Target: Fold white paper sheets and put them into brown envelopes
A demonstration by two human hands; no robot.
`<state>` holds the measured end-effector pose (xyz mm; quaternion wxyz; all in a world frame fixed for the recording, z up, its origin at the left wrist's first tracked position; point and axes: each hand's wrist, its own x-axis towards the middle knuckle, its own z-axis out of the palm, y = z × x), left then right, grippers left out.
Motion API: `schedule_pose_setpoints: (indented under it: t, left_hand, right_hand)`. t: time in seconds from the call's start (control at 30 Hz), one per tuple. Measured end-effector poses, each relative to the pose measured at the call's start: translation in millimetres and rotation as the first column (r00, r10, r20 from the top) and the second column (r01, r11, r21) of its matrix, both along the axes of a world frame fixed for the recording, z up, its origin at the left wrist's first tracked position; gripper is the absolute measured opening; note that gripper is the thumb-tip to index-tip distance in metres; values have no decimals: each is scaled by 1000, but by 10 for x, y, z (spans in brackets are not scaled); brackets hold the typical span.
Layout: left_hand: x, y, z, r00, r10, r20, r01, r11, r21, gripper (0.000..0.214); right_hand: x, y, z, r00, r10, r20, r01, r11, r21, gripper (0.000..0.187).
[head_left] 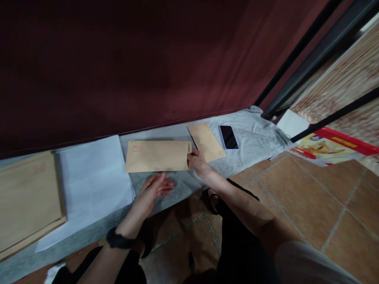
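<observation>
A brown paper envelope (158,156) lies lengthwise on the grey cloth, with small red print at its upper left. My right hand (196,161) is closed on its right end, where the flap is bent up; part of the fingers is hidden there. Just below the envelope's front edge, my left hand (155,186) hovers with fingers apart and nothing in them. To the right, beyond my right hand, a second brown envelope (205,141) lies at a slant on the cloth.
Grey cloth (251,130) covers the narrow bench. A phone (229,137) lies at its right. White paper sheets (94,181) and a stack of larger brown envelopes (28,201) are on the left. A dark red panel (133,71) rises behind; a printed red-yellow sheet (331,146) is at far right.
</observation>
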<state>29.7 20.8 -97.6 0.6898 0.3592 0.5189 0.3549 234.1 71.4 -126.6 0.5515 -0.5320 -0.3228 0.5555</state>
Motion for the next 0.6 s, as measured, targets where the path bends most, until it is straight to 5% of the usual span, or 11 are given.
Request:
schedule_pose_setpoints:
  t: [0.2, 0.47, 0.6]
  left_hand:
    - [118, 8, -10, 920, 167, 354, -99, 974, -202, 25]
    - [182, 113, -45, 867, 320, 383, -235, 939, -252, 34]
    - [72, 195, -72, 895, 313, 318, -280, 949, -145, 31]
  right_hand:
    - [-204, -147, 41, 999, 0, -47, 0, 1000, 8, 17]
    - [-288, -289, 135, 983, 155, -101, -155, 988, 10, 27]
    - [-199, -309, 214, 961, 254, -112, -260, 965, -41, 20]
